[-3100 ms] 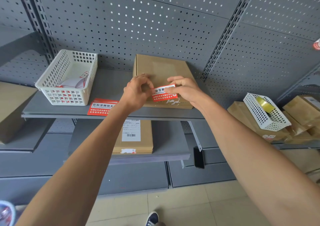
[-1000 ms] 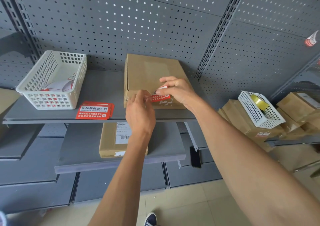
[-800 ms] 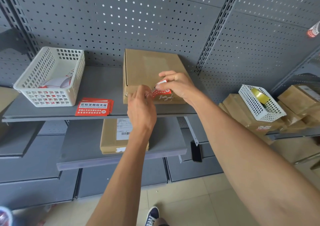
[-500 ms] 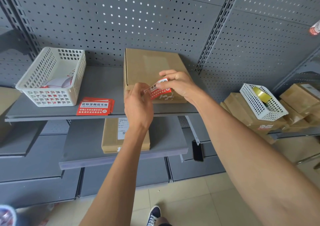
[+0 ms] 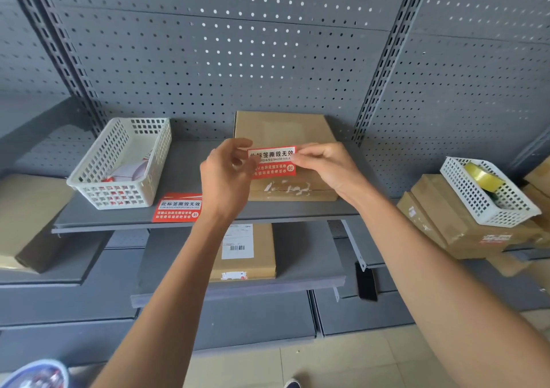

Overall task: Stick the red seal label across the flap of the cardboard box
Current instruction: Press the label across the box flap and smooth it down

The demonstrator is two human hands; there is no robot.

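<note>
A flat cardboard box (image 5: pixel 282 128) lies on the grey shelf (image 5: pixel 184 164), its front flap edge facing me with torn white label remnants along the seam. A red seal label (image 5: pixel 272 161) with white and black print is held above the box's near half. My right hand (image 5: pixel 327 167) pinches its right end. My left hand (image 5: pixel 226 176) is at its left end with thumb and fingers curled around that edge; whether they grip it is unclear. The label looks lifted off the cardboard rather than pressed down.
A stack of red labels (image 5: pixel 177 207) lies at the shelf's front edge, beside a white basket (image 5: pixel 122 164) holding backing scraps. Another box (image 5: pixel 247 253) sits on the lower shelf. At right, a white basket (image 5: pixel 488 191) with a tape roll rests on stacked boxes.
The label was bent and half hidden between my hands low on the box front; now it is spread out flat and held higher over the box top. My left hand rose with it.
</note>
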